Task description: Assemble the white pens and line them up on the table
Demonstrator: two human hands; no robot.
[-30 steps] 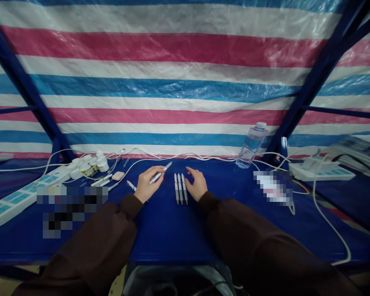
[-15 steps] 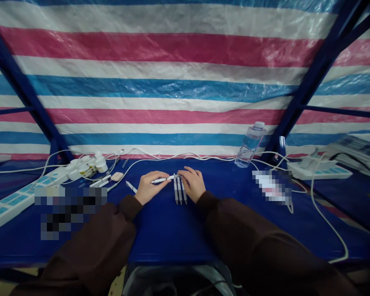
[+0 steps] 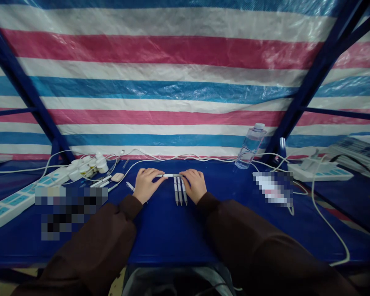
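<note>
A white and grey pen (image 3: pixel 169 175) lies crosswise between my hands, just beyond the tops of three pens. My left hand (image 3: pixel 147 183) pinches its left end with thumb and fingers. At its right end, the fingers of my right hand (image 3: pixel 193 183) are closed on it. The three upright-laid pens (image 3: pixel 180 191) rest side by side on the blue table (image 3: pixel 172 234), grey tips toward me, close to my right fingers. Another white pen (image 3: pixel 130 186) is partly hidden behind my left hand.
Left are a long power strip (image 3: pixel 15 201), white adapters (image 3: pixel 101 163), more pens (image 3: pixel 101 181) and a small beige case (image 3: pixel 117 177). A clear bottle (image 3: pixel 249 148) and another power strip (image 3: pixel 323 170) stand right. White cables run along the back.
The crosswise pen has turned from slightly tilted to level. My left hand has shifted its grip toward the pen's left end, and my right fingers have drawn together on the other end.
</note>
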